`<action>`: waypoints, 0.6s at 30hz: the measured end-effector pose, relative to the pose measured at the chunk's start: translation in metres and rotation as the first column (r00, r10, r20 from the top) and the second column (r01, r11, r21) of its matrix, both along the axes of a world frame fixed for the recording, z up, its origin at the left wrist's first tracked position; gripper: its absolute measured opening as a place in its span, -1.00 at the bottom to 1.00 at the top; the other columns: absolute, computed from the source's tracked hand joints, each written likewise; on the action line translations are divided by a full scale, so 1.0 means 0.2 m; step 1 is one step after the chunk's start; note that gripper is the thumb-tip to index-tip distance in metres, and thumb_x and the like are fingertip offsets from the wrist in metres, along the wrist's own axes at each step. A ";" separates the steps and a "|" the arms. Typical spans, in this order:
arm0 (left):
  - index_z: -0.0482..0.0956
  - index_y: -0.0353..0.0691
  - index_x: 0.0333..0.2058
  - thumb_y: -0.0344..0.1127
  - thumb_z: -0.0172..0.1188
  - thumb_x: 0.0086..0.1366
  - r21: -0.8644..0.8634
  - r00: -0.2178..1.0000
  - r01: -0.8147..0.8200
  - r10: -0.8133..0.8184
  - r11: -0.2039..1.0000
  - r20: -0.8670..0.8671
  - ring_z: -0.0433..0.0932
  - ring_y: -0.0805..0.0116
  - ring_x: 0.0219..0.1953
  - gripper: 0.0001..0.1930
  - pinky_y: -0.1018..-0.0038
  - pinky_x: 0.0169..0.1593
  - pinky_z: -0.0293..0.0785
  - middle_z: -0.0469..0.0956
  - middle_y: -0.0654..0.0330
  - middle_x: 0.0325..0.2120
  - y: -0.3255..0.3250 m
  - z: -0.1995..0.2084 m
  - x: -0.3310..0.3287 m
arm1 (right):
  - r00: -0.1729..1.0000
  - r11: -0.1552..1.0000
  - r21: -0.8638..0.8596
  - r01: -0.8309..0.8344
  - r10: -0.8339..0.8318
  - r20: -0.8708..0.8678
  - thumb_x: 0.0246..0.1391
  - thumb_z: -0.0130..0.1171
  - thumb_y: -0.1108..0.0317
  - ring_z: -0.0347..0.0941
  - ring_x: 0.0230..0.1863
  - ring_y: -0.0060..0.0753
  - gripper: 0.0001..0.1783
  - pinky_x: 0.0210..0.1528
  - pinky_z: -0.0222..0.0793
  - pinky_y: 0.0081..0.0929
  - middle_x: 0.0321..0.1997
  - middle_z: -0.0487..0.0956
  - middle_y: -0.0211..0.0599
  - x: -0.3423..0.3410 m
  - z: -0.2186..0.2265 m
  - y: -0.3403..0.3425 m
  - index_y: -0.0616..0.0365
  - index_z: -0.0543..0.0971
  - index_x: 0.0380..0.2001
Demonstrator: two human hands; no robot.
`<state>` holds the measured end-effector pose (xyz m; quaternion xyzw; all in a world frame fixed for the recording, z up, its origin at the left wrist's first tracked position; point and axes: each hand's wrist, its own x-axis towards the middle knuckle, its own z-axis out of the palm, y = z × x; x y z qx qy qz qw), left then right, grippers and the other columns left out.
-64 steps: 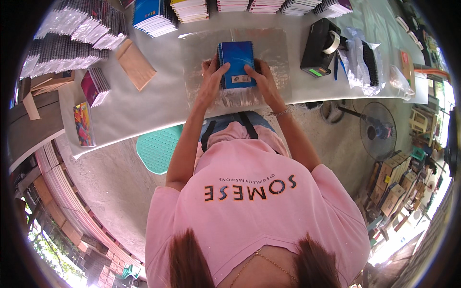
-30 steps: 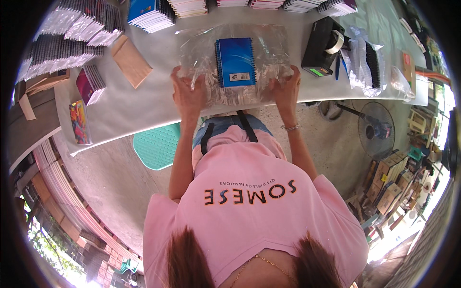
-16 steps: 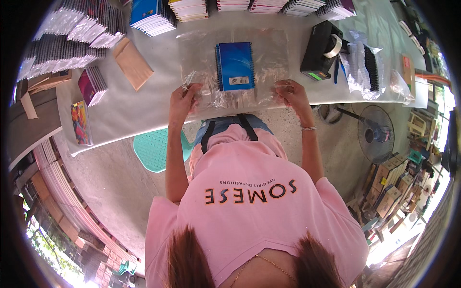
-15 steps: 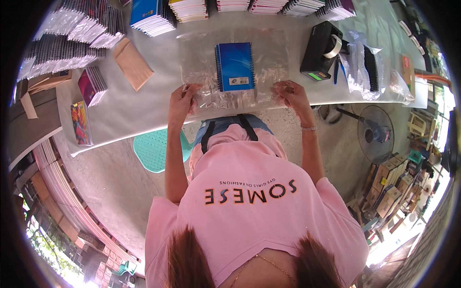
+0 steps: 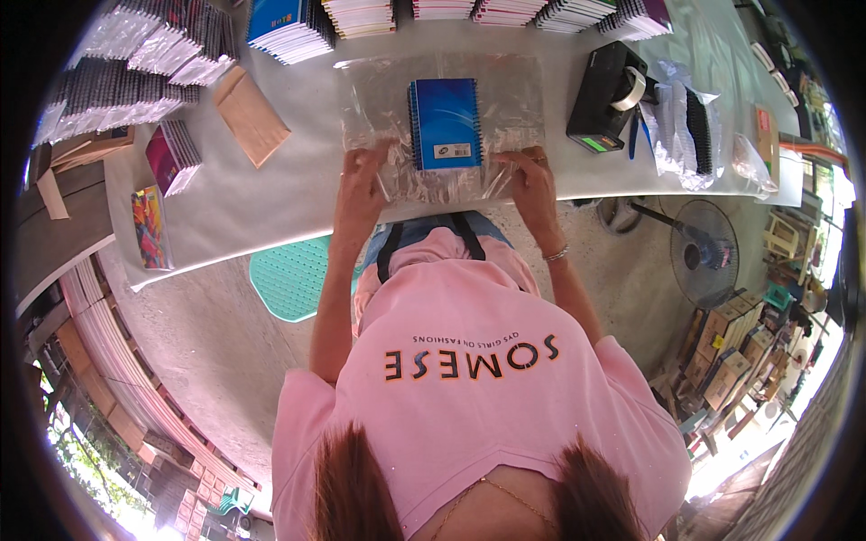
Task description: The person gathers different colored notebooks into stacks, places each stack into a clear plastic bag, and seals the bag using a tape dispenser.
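Observation:
A blue spiral-bound notebook [image 5: 445, 117] with a white label near its lower edge lies on a clear plastic sheet [image 5: 374, 90] spread over the table. My left hand [image 5: 359, 191] is at the sheet's near left part, with bent fingers closed on the film beside the notebook. At the near right part, my right hand [image 5: 534, 185] has its fingers pointed inward, close to the notebook's lower right corner, and they also grip the film. Both hands are apart from the notebook. Exact fingertip contact is partly lost in the plastic's glare.
A black tape dispenser [image 5: 603, 99] stands to the right, near plastic-wrapped notebooks [image 5: 690, 126]. A brown envelope [image 5: 251, 117] lies on the left. Notebook stacks [image 5: 289, 32] line the back, with wrapped piles [image 5: 153, 41] at far left. Below the table are a green stool [image 5: 290, 281] and a fan [image 5: 704, 252].
Both hands have moved inward toward the notebook, the right one more, drawing in the near part of the plastic. The notebook keeps its place on the sheet.

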<state>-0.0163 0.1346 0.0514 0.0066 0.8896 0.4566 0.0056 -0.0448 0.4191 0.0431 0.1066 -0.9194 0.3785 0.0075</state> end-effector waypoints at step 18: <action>0.47 -0.19 -0.18 -0.26 0.23 0.00 -0.336 0.986 -0.134 0.092 0.932 -0.139 0.44 0.09 -0.11 -0.63 0.19 -0.11 0.35 0.43 0.13 -0.21 0.23 -0.11 -0.03 | 0.969 0.953 0.210 0.217 -0.236 0.074 -0.14 0.27 0.25 0.31 0.02 -0.17 -0.69 0.04 0.13 -0.17 -0.11 0.43 -0.29 0.04 -0.04 -0.28 0.02 0.56 -0.25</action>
